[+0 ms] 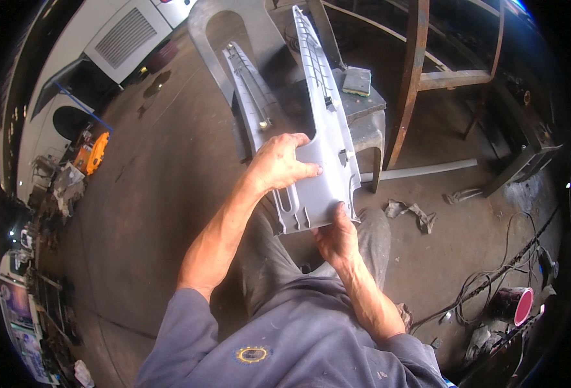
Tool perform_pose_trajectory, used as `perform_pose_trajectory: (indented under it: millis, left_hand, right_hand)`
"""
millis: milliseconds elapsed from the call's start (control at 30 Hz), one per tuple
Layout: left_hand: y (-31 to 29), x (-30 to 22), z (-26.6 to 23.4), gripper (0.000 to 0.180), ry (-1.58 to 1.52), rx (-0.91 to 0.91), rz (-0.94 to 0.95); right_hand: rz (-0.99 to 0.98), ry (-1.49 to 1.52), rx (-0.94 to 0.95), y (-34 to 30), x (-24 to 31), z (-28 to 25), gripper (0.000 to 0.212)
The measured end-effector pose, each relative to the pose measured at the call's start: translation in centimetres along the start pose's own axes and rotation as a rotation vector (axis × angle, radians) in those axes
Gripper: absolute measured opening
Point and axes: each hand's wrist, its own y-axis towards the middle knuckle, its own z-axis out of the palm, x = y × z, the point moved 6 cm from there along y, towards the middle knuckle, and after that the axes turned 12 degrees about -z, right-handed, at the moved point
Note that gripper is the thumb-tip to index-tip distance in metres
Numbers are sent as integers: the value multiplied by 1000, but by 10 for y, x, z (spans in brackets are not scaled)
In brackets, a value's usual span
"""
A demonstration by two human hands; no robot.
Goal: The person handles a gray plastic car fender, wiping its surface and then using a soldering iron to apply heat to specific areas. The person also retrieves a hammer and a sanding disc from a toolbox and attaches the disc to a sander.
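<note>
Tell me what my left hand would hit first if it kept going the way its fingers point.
The left hand already grips the grey plastic trim panel, fingers pointing right across it. Going on, it would press into that panel first; depth beyond it is unclear.

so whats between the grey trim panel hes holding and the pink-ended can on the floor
In the head view, a crumpled grey rag on bare floor, then tangled cables, between the trim panel and the can.

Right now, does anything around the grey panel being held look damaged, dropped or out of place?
The grey plastic trim panel, held by the left hand and right hand, shows no visible breakage. Crumpled rags and tangled cables lie loose on the stained concrete floor, and a sanding block sits on the stool.
</note>
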Motion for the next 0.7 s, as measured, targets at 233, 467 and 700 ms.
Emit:
perform_pose_trajectory:
  millis: [233,467,700]
  left_hand:
    - [6,-6,10,74,-22,17,21]
    - [37,2,35,82,-158,142,63]
    - [49,-4,30,84,-164,130,-39]
  right_hand:
    - [-5,-104,-48,-1,8,-19,54]
    - [-89,-184,83,6,29,-32,65]
    - [-374,-1293,125,-32,71,-86,54]
